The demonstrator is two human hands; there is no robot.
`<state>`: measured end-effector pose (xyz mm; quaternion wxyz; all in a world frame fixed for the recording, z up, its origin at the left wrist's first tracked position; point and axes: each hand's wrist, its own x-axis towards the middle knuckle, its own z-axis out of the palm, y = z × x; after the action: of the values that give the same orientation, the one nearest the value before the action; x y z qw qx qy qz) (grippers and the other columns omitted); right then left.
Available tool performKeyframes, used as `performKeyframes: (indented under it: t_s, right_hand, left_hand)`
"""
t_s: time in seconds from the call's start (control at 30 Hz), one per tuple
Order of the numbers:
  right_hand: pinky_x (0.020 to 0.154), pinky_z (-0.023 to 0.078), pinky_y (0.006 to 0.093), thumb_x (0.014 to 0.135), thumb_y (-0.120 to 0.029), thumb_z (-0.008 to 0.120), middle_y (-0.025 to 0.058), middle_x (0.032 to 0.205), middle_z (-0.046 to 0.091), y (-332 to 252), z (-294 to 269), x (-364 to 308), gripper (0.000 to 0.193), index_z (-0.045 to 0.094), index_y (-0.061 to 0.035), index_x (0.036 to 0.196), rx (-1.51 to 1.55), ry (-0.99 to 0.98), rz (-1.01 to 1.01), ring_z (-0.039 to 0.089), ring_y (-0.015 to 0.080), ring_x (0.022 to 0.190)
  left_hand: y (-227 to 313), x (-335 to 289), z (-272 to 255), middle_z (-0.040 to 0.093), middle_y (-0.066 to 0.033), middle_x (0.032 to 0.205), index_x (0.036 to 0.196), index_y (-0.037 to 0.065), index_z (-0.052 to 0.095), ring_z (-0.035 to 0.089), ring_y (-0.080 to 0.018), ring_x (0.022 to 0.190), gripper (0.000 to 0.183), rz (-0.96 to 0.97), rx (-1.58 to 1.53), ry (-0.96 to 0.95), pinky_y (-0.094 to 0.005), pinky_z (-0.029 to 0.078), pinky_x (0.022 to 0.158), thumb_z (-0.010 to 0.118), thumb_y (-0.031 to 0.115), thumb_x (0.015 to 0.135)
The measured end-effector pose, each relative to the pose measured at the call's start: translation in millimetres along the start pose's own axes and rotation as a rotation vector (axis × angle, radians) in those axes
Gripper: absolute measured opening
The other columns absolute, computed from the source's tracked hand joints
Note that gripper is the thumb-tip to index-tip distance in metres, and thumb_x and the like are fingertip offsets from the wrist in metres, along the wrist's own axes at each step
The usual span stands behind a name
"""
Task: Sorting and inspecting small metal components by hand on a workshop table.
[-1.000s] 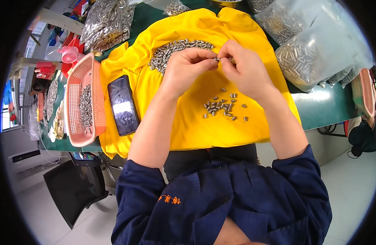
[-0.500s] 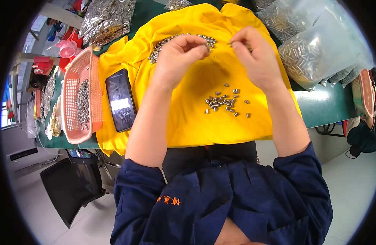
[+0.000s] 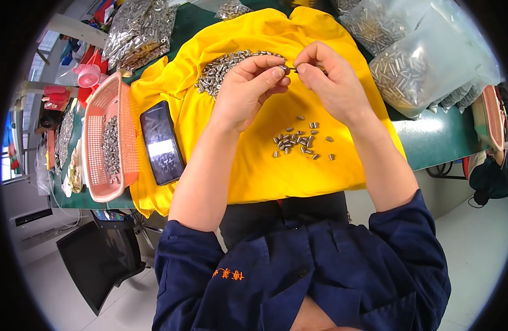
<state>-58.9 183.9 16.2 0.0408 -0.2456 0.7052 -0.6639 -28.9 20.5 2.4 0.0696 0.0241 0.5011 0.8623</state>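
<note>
While both hands meet above the yellow cloth (image 3: 265, 165), the head view shows a joining step in hand: the left hand (image 3: 248, 91) pinches a small metal piece (image 3: 286, 69) between thumb and forefinger, its grip closed tight on it, and the right hand (image 3: 331, 83) holds a thin pin (image 3: 302, 67) in a closed fingertip grip, the two tips touching or nearly so. The piece sits just in front of the heap of metal parts (image 3: 223, 69) at the far side of the cloth. A smaller scatter of parts (image 3: 299, 140) lies nearer the body, below the hands. A pink basket (image 3: 97, 182) with more parts and a dark phone (image 3: 162, 142) lie to the left; clear bags of parts (image 3: 425, 60) rest on the green counter (image 3: 441, 143) to the right. By judgement, the next move calls for fine alignment of the two tips, since both are small and partly hidden by the fingers.
</note>
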Motion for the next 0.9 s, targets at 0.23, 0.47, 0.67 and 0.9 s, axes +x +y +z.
performKeyframes:
  t_s: [0.23,0.47,0.67,0.9]
  right_hand:
    - [0.055,0.038,0.0212,0.078,-0.007,0.050,0.0011,0.069,0.051,-3,1,0,0.005,0.050,-0.0025,0.080,-0.030,-0.011,-0.046,0.046,0.0077,0.062]
    - [0.052,0.042,0.0319,0.075,-0.006,0.047,0.0123,0.062,0.054,-13,5,-4,0.003,0.047,-0.0035,0.075,-0.396,0.030,-0.192,0.054,0.0265,0.056]
    - [0.053,0.041,0.0308,0.076,-0.007,0.047,0.0111,0.063,0.053,-6,7,-4,0.003,0.048,-0.0039,0.076,-0.435,-0.004,-0.214,0.053,0.0241,0.057]
    - [0.054,0.038,0.0219,0.077,-0.010,0.050,0.0024,0.067,0.052,-1,-14,6,0.009,0.051,-0.0017,0.082,-0.113,0.189,-0.067,0.045,0.0079,0.058]
  left_hand:
    - [-1,-2,3,0.060,-0.0068,0.083,0.093,0.001,0.056,0.059,-0.0149,0.076,0.013,0.003,-0.038,-0.007,-0.0267,0.050,0.070,0.056,0.003,0.079]
    - [-2,-1,8,0.061,-0.0089,0.080,0.089,-0.002,0.058,0.060,-0.0148,0.073,0.012,0.113,0.123,0.036,-0.0246,0.049,0.070,0.057,0.000,0.077]
    - [-2,0,-1,0.061,-0.0075,0.080,0.087,-0.002,0.057,0.059,-0.0143,0.072,0.011,0.068,0.153,0.036,-0.0252,0.049,0.069,0.057,0.000,0.077]
    - [3,-15,2,0.061,-0.0043,0.082,0.085,0.002,0.060,0.058,-0.0129,0.071,0.013,-0.072,0.803,-0.042,-0.0231,0.046,0.068,0.058,0.001,0.072]
